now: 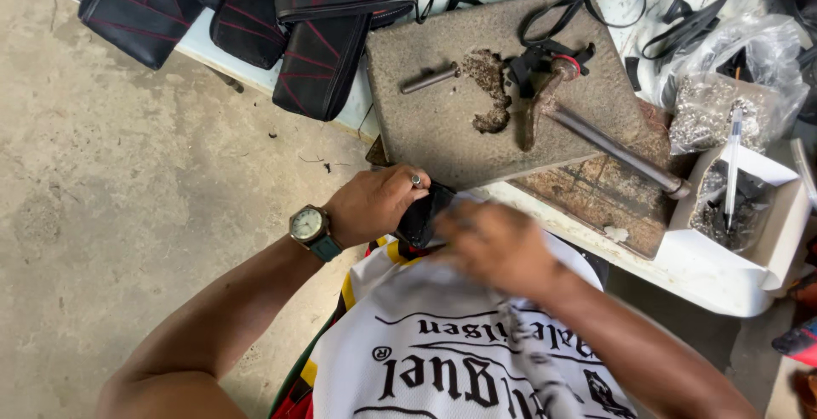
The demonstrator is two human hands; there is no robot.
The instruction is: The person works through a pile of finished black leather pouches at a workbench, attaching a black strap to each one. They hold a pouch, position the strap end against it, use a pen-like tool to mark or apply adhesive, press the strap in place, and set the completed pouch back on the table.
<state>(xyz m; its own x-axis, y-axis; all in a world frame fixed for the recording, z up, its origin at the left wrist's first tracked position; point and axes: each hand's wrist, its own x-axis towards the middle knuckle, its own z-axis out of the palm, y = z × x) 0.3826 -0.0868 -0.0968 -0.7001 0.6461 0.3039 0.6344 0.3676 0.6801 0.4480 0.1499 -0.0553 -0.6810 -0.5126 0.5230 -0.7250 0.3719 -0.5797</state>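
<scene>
My left hand point(374, 204), with a ring and a wristwatch, grips a small black leather piece point(423, 215) against my lap, just below the front edge of a worn metal block point(442, 121). My right hand point(496, 245) is blurred and lies over the right end of the same black piece, fingers closed on it. Much of the piece is hidden by both hands. A hammer point(587, 125) with a rusty head lies on the block beside a short metal punch point(428, 79) and a black strap point(545, 53).
Black pouches with red stitching point(255, 11) hang over the white table's far left edge. At the right, a clear bag of small metal fittings point(711, 108) and a white box point(770, 223) with a pen and more fittings. Bare concrete floor point(128, 198) lies left.
</scene>
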